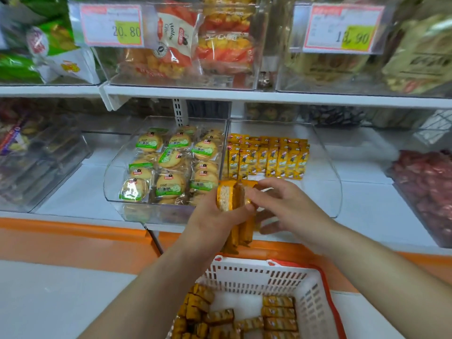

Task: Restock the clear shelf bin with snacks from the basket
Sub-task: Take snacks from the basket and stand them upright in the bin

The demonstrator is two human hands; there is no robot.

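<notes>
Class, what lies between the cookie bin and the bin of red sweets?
Head view: the clear bin with yellow packets, then bare white shelf.
</notes>
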